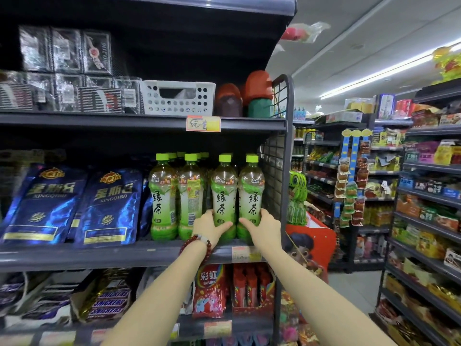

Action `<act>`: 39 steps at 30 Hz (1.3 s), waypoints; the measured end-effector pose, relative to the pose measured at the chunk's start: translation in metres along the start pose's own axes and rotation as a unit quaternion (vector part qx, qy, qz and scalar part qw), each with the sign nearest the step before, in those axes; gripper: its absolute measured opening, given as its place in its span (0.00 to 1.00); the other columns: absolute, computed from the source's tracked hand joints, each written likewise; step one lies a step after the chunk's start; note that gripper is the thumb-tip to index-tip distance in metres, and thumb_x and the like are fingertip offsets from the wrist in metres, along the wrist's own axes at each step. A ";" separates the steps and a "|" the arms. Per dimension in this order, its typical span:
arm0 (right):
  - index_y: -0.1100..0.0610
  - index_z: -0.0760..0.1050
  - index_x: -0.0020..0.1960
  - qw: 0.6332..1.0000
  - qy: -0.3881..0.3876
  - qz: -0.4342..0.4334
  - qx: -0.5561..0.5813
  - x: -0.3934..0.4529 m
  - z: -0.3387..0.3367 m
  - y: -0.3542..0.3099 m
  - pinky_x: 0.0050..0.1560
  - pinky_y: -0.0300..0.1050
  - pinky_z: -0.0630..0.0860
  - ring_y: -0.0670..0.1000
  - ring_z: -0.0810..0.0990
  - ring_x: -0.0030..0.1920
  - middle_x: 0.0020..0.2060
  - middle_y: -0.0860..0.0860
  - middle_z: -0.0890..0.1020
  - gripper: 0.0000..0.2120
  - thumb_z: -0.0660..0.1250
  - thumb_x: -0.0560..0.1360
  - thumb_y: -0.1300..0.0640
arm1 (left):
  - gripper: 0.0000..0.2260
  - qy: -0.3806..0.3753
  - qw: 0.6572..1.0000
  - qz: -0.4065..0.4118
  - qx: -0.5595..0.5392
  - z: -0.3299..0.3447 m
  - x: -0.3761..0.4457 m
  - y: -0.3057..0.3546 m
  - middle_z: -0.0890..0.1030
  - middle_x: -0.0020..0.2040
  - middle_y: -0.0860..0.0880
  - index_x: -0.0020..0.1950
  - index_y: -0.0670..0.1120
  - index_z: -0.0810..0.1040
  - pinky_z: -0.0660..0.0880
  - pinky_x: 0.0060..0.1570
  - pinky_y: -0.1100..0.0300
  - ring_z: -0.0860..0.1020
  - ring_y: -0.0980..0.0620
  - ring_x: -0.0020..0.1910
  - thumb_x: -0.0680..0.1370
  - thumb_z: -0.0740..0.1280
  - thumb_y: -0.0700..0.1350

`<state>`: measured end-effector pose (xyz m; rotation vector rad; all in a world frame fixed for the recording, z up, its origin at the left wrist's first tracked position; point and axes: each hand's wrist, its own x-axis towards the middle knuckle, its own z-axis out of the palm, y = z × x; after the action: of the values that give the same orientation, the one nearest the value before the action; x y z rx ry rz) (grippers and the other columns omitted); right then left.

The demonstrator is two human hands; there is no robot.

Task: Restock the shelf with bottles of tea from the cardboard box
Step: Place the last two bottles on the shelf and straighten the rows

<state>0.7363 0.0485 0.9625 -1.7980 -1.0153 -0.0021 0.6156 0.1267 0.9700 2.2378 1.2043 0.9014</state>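
Setting: a shop aisle under strip ceiling lights, with stocked racks along the right side. The dark grey metal shelf (139, 254) in front carries the goods; a wire mesh end panel (273, 171) closes its right end. On the same shelf, left of the drinks, stand blue foil bags (74, 203). The shelf above holds a white perforated basket (178, 97) and boxed items; the shelf below holds Snickers bars (109, 302) and a red Skittles bag (210, 290).

Tea bottles: a group of green tea bottles with lime-green caps stands at the right end of the middle shelf, several rows deep. All are upright, long axis vertical, caps up. The front row shows four. The two on the right face forward with their labels toward the camera; the second from the left shows its back label and barcode.

Hands: the left hand (212, 224) grips the lower part of the third bottle (223, 196), fingers wrapped around its left side and thumb across the front near the base. A red bead bracelet (197, 244) sits on that wrist. The right hand (265, 227) grips the lower part of the rightmost bottle (251, 193), which stands just beside the mesh panel; thumb on the front, fingers around the right side. Both bottles stand side by side, bases at the shelf's front edge. The cardboard box is out of view.
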 end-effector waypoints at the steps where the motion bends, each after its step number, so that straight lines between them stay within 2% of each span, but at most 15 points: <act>1: 0.60 0.73 0.62 1.000 0.000 -0.004 -0.010 -0.002 0.000 -0.001 0.45 0.39 0.69 0.54 0.80 0.53 0.53 0.55 0.82 0.24 0.70 0.72 0.47 | 0.33 0.005 1.000 -0.003 0.006 0.001 -0.001 0.002 0.74 0.66 0.41 0.72 0.39 0.62 0.70 0.63 0.54 0.72 0.43 0.66 0.74 0.66 0.57; 3: 0.61 0.73 0.60 0.999 -0.006 -0.012 -0.046 -0.005 -0.003 -0.001 0.44 0.41 0.69 0.57 0.80 0.54 0.53 0.56 0.82 0.21 0.70 0.73 0.49 | 0.30 0.009 1.000 -0.009 0.017 0.000 -0.004 0.007 0.75 0.64 0.41 0.71 0.39 0.63 0.71 0.61 0.54 0.73 0.43 0.64 0.75 0.65 0.55; 6: 0.61 0.72 0.59 0.993 -0.024 -0.033 -0.108 -0.008 -0.007 0.001 0.50 0.48 0.76 0.60 0.80 0.55 0.53 0.58 0.82 0.19 0.69 0.74 0.50 | 0.28 0.010 0.999 -0.006 0.032 -0.003 -0.009 0.008 0.74 0.65 0.41 0.70 0.39 0.64 0.70 0.61 0.54 0.73 0.43 0.65 0.76 0.65 0.54; 9: 0.63 0.71 0.56 0.978 -0.022 -0.074 -0.194 -0.015 -0.012 0.001 0.51 0.49 0.74 0.61 0.78 0.57 0.53 0.60 0.80 0.15 0.66 0.76 0.52 | 0.28 0.009 0.999 0.012 0.039 -0.009 -0.015 -0.001 0.73 0.68 0.41 0.72 0.41 0.64 0.68 0.66 0.54 0.71 0.44 0.67 0.76 0.65 0.51; 11: 0.63 0.70 0.57 0.964 -0.003 -0.112 -0.243 -0.020 -0.013 -0.001 0.52 0.49 0.73 0.60 0.76 0.58 0.55 0.59 0.77 0.13 0.63 0.77 0.55 | 0.23 0.020 0.999 0.033 0.030 -0.016 -0.020 -0.008 0.77 0.65 0.43 0.69 0.42 0.69 0.70 0.66 0.55 0.75 0.46 0.64 0.76 0.66 0.48; 14: 0.63 0.70 0.58 0.949 0.017 -0.169 -0.264 -0.027 -0.010 -0.012 0.51 0.49 0.73 0.60 0.75 0.57 0.55 0.59 0.75 0.12 0.61 0.77 0.59 | 0.14 0.037 0.996 0.058 0.059 -0.032 -0.028 -0.022 0.82 0.58 0.45 0.61 0.43 0.77 0.73 0.60 0.60 0.79 0.49 0.57 0.76 0.66 0.44; 20: 0.61 0.70 0.56 0.937 -0.031 -0.238 -0.254 -0.040 0.018 -0.047 0.50 0.45 0.73 0.56 0.75 0.55 0.54 0.56 0.76 0.09 0.60 0.78 0.58 | 0.13 0.027 0.985 0.067 0.158 -0.071 -0.031 -0.053 0.82 0.56 0.43 0.59 0.43 0.78 0.74 0.59 0.56 0.78 0.46 0.57 0.76 0.66 0.45; 23: 0.61 0.70 0.57 0.943 -0.053 -0.237 -0.228 -0.046 0.034 -0.068 0.50 0.46 0.73 0.56 0.75 0.56 0.54 0.57 0.76 0.12 0.61 0.78 0.55 | 0.13 0.036 0.984 0.061 0.161 -0.088 -0.029 -0.066 0.82 0.56 0.43 0.58 0.43 0.79 0.75 0.59 0.55 0.79 0.46 0.57 0.75 0.66 0.45; 29: 0.61 0.69 0.57 0.959 -0.061 -0.200 -0.191 -0.043 0.058 -0.092 0.44 0.43 0.70 0.56 0.77 0.52 0.51 0.56 0.77 0.14 0.64 0.77 0.54 | 0.15 0.059 0.988 0.048 0.136 -0.120 -0.016 -0.089 0.82 0.54 0.43 0.57 0.42 0.78 0.75 0.56 0.55 0.78 0.46 0.56 0.74 0.68 0.49; 31: 0.61 0.68 0.56 0.962 -0.055 -0.192 -0.188 -0.043 0.062 -0.095 0.42 0.43 0.69 0.56 0.77 0.51 0.48 0.56 0.76 0.14 0.65 0.77 0.53 | 0.16 0.068 0.990 0.041 0.118 -0.126 -0.010 -0.096 0.82 0.53 0.43 0.57 0.42 0.78 0.74 0.53 0.57 0.78 0.47 0.54 0.74 0.69 0.49; 34: 0.61 0.68 0.55 0.963 -0.048 -0.185 -0.192 -0.042 0.068 -0.097 0.40 0.42 0.67 0.56 0.78 0.49 0.43 0.53 0.72 0.14 0.65 0.77 0.53 | 0.20 0.060 0.994 0.033 0.087 -0.130 -0.003 -0.099 0.80 0.56 0.43 0.61 0.42 0.74 0.73 0.54 0.58 0.78 0.47 0.55 0.73 0.70 0.51; 36: 0.61 0.68 0.57 0.965 -0.050 -0.173 -0.189 -0.042 0.071 -0.098 0.40 0.41 0.68 0.56 0.79 0.49 0.44 0.55 0.74 0.16 0.66 0.76 0.53 | 0.23 0.051 0.995 0.033 0.078 -0.130 0.001 -0.099 0.79 0.60 0.43 0.64 0.42 0.72 0.72 0.57 0.58 0.77 0.46 0.59 0.73 0.69 0.51; 39: 0.62 0.66 0.63 0.973 -0.053 -0.149 -0.168 -0.039 0.075 -0.099 0.42 0.43 0.72 0.57 0.79 0.50 0.51 0.58 0.78 0.24 0.68 0.75 0.50 | 0.28 0.036 0.997 0.035 0.065 -0.128 0.008 -0.102 0.76 0.63 0.43 0.67 0.42 0.68 0.72 0.59 0.56 0.75 0.45 0.63 0.72 0.70 0.53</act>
<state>0.6157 0.0932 0.9855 -1.9439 -1.4217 -0.2801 0.4697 0.1961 0.9957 2.3810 1.2562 0.9647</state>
